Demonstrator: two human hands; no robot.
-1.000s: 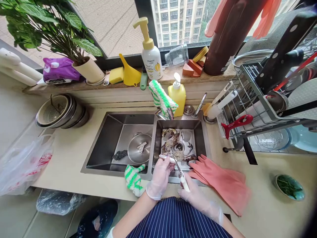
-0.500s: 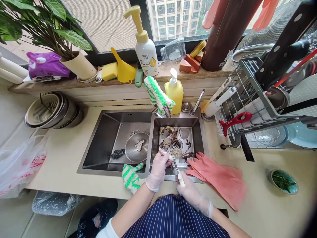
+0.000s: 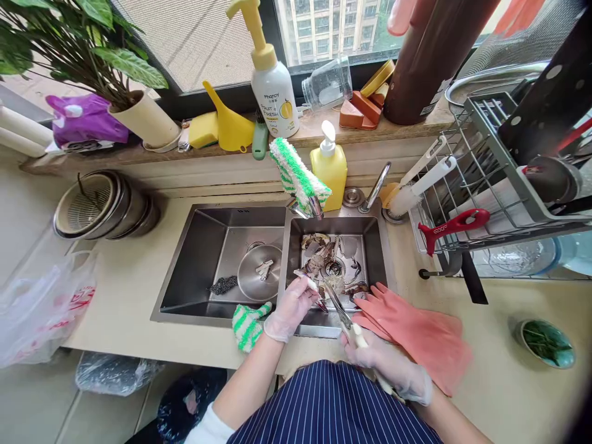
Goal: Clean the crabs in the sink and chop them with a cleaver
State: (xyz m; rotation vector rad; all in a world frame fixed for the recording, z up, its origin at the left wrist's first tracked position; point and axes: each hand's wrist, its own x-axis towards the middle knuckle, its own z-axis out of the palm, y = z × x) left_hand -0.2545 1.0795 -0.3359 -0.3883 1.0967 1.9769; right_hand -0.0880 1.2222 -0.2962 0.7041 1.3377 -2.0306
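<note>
Both my hands wear clear gloves. My left hand (image 3: 295, 306) pinches a slim white piece of food (image 3: 306, 280) with a purplish edge over the right sink basin (image 3: 386, 268). My right hand (image 3: 377, 357) grips the white handles of kitchen scissors (image 3: 340, 306), their metal blades pointing up and left towards the piece, apart from it. Below lie wet brown and grey food scraps (image 3: 319, 262) around the drain; I cannot tell exactly what they are. In the left basin (image 3: 198, 265), a steel bowl (image 3: 250, 277) holds several white strips (image 3: 264, 269).
Pink rubber gloves (image 3: 416, 333) lie right of the sink. A dish rack (image 3: 490, 203) and a small bowl of greens (image 3: 546, 343) are further right. The cloth-wrapped tap (image 3: 300, 176) juts over the basins. A green-striped cloth (image 3: 247, 327) hangs at the front edge.
The scissors have drawn back right from the white piece and their handles have spread. My left hand stays near the same place, still holding the piece. The view has shifted slightly.
</note>
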